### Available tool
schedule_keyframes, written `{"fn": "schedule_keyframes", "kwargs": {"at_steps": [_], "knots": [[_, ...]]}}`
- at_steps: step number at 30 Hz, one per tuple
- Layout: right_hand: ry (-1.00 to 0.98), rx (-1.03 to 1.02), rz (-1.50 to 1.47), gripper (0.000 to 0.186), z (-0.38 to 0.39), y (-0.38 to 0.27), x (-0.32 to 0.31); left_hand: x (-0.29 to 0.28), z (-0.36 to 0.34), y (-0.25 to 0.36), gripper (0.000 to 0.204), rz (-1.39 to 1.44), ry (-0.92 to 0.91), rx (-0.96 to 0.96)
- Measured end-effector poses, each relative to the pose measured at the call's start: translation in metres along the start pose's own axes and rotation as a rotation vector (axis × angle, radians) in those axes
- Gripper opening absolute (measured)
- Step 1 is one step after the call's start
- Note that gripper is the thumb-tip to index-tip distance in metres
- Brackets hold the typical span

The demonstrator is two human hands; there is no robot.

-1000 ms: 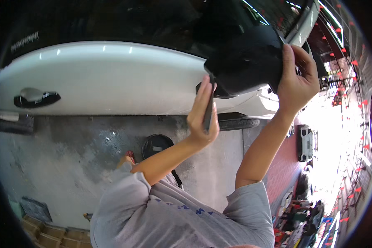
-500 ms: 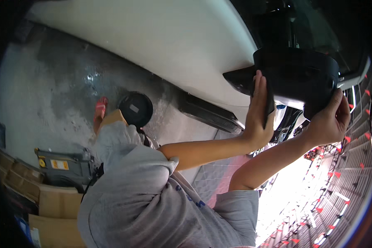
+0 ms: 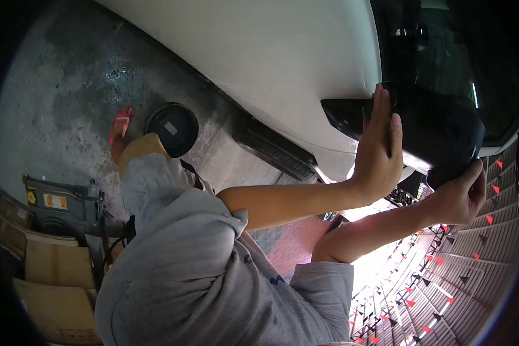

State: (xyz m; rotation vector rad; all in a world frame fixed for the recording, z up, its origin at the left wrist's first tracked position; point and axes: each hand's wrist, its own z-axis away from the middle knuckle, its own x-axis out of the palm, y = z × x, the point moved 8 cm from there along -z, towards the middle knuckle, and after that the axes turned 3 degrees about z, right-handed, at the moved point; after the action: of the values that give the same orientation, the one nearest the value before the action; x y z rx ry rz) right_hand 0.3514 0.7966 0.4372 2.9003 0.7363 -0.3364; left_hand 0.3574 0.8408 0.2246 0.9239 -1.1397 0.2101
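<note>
A black car side mirror (image 3: pixel 435 124) sticks out from a white car body beside its dark windows. My left hand (image 3: pixel 380 150) lies along the mirror's inner end, fingers stretched upward and thumb apart against the housing. At the mirror's outer lower corner, my right hand (image 3: pixel 461 196) is closed on the edge, its fingers curled and partly hidden behind it. A black triangular mirror base (image 3: pixel 347 115) joins the housing to the car near my left fingers.
The white car panel (image 3: pixel 271 63) fills the upper middle. A round black tub (image 3: pixel 172 130) stands on the wet concrete floor near a foot in a red sandal (image 3: pixel 121 122). A grey floor jack (image 3: pixel 63 202) and cardboard boxes (image 3: pixel 57 265) lie at the lower left.
The view has shifted, so the car and floor items sit differently. My left thumb now shows apart from the fingers. My right hand stays on the mirror's outer corner.
</note>
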Motion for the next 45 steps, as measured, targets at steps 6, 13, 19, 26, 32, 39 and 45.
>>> {"fn": "schedule_keyframes", "kwargs": {"at_steps": [6, 13, 19, 26, 32, 39, 45], "knots": [[0.011, 0.014, 0.038, 0.024, -0.001, 0.007, 0.0, 0.002, 0.002, 0.0, 0.061, -0.101, -0.076, -0.029], [0.0, 0.077, -0.012, 0.022, -0.002, 0.014, 0.0, 0.002, 0.003, -0.002, 0.062, -0.17, -0.162, -0.033], [-0.026, 0.049, 0.059, 0.024, -0.003, 0.015, 0.002, -0.003, 0.001, -0.012, 0.066, -0.199, -0.202, 0.159], [0.002, 0.039, 0.112, 0.022, -0.003, 0.02, -0.003, -0.016, 0.005, -0.02, 0.09, -0.372, -0.452, 0.52], [0.002, 0.111, 0.071, 0.023, -0.002, 0.023, -0.003, -0.009, -0.005, -0.013, 0.085, -0.321, -0.444, 0.592], [0.02, 0.153, -0.028, 0.02, 0.001, 0.023, -0.006, -0.013, -0.012, -0.011, 0.082, -0.441, -0.433, 0.726], [0.011, 0.146, -0.098, 0.017, -0.001, 0.019, 0.002, -0.007, -0.031, 0.0, 0.082, -0.508, -0.47, 0.817]]}}
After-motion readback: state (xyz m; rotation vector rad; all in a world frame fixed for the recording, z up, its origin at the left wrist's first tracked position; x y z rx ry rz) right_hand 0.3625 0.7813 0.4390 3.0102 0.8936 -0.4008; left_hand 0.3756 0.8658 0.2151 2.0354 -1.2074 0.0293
